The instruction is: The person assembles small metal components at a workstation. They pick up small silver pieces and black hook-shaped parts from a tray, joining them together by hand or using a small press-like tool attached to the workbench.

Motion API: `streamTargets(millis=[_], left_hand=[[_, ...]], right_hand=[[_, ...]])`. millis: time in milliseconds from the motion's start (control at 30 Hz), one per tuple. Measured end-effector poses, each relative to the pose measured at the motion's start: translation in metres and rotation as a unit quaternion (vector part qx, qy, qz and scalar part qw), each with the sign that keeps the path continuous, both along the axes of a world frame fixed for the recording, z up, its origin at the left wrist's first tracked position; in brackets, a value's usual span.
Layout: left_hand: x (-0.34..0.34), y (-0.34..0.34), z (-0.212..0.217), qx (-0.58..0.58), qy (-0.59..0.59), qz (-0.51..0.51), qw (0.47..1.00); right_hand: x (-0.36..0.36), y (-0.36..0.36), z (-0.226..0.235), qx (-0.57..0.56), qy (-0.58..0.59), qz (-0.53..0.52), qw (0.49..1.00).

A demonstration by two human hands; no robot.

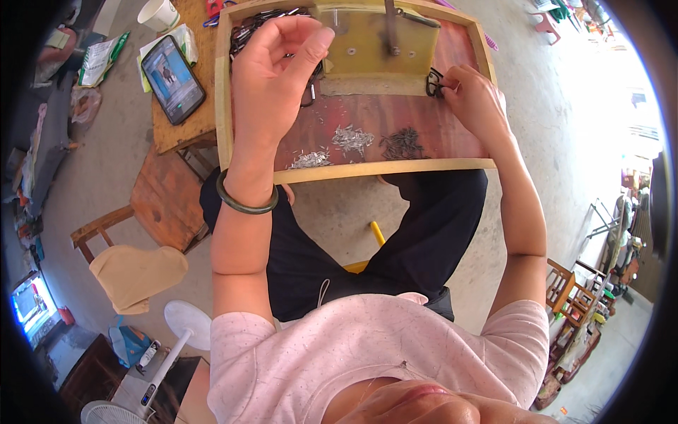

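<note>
Beyond the pink fabric shirt (374,332), right fingers (453,79) pinched a black looped piece (432,83), pointing fore-and-aft, at their left. Left fingers (282,28) curled, hold unclear.

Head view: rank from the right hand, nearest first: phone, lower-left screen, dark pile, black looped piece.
1. Black looped piece: at the right hand.
2. Dark pile: below-left, in the tray.
3. Phone: farther left, on the table.
4. Lower-left screen: far left, low in view.

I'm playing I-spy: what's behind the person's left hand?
Around the left hand, dark pieces show heaped in the wooden tray; whatever lies directly behind the hand is hidden.
</note>
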State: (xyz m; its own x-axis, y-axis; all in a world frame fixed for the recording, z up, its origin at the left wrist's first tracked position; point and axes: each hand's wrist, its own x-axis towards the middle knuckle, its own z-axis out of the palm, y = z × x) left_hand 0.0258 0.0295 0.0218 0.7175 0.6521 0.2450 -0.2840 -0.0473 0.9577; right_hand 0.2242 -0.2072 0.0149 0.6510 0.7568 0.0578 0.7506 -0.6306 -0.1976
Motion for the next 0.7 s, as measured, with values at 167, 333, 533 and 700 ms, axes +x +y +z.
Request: streamTargets(millis=[167, 333, 533, 700], left_hand=[[-0.005, -0.002, 0.000, 0.055, 0.069, -0.090, 0.992], [0.002, -0.001, 0.007, -0.055, 0.151, -0.293, 0.942], [-0.001, 0.016, 0.004, -0.105, 0.131, -0.229, 0.959], [0.010, 0.013, 0.005, -0.024, 0.119, -0.163, 0.979]], right_hand=[[-0.012, 0.012, 0.015, 0.197, 0.170, 0.059, 0.964], [-0.045, 0.062, 0.036, 0.318, -0.133, 0.363, 0.866], [-0.043, 0.089, 0.034, 0.342, -0.120, 0.385, 0.849], [-0.040, 0.102, 0.032, 0.310, -0.042, 0.340, 0.887]])
